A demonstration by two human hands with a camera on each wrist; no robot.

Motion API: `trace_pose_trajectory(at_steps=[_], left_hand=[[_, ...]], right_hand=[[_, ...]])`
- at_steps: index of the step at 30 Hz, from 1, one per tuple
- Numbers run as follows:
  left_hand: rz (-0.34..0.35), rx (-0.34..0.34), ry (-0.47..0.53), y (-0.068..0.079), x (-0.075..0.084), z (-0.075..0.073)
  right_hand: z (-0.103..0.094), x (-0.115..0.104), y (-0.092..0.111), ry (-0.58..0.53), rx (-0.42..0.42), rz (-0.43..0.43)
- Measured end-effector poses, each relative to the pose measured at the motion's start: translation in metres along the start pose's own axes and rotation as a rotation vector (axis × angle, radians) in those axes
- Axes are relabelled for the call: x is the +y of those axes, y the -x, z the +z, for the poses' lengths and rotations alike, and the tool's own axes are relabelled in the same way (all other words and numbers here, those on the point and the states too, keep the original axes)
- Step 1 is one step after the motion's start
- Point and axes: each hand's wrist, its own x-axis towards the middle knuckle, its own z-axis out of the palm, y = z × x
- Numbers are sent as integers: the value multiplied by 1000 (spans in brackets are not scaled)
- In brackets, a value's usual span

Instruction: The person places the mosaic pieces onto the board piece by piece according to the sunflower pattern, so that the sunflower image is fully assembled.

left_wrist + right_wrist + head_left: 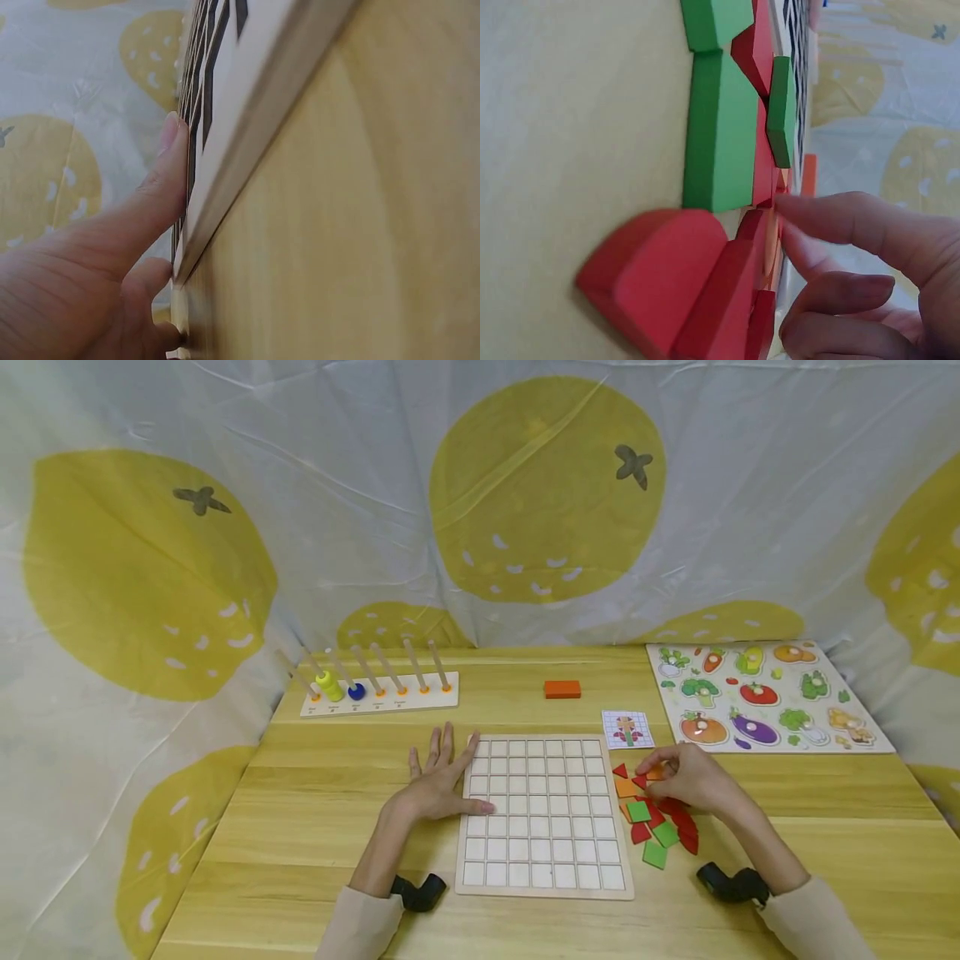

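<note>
Left hand [435,792]: open, fingers spread; thumb lies over the left rim of the grid board [537,786], which extends from it toward the right hand. Right hand [693,779]: thumb and fingers bent over the loose pieces; whether one is pinched, cannot tell.

Under and just nearer the body than the right hand: a pile of flat pieces, with green squares [655,855], red pieces [681,827] and orange pieces [626,787], some overlapping.

Progress, judged from layout: at the very start. No coloured piece sits in any visible cell; filling the grid is all left. Just beyond the right hand: a pattern card [628,730], small flower-like figure, detail too fine to read.

Farther out: beyond the right hand, a vegetable puzzle board [727,702]; beyond and between both hands, an orange block [562,689]; beyond the left hand, a peg rack [442,699] with yellow and blue beads.

Surface: bench [262,827] in pale, striped wood grain. Room: pale curtain [360,460] printed with large yellow fruit, behind and to the left and right.
</note>
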Motion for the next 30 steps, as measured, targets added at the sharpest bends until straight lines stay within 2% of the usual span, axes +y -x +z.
trace_pose_trajectory(at_steps=[7,11,20,27,30], left_hand=[[9,-13,-28,0,0,0],[16,-21,-20,0,-1,0],[16,-11,-8,1,-4,-2],[40,-7,9,1,-4,-2],[58,7,20,0,-7,2]], right_hand=[[1,1,1,4,10,-2],[0,1,2,21,24,-27],[-1,0,0,64,71,-11],[0,-4,-1,130,80,-90],[2,-8,-5,89,71,-129]])
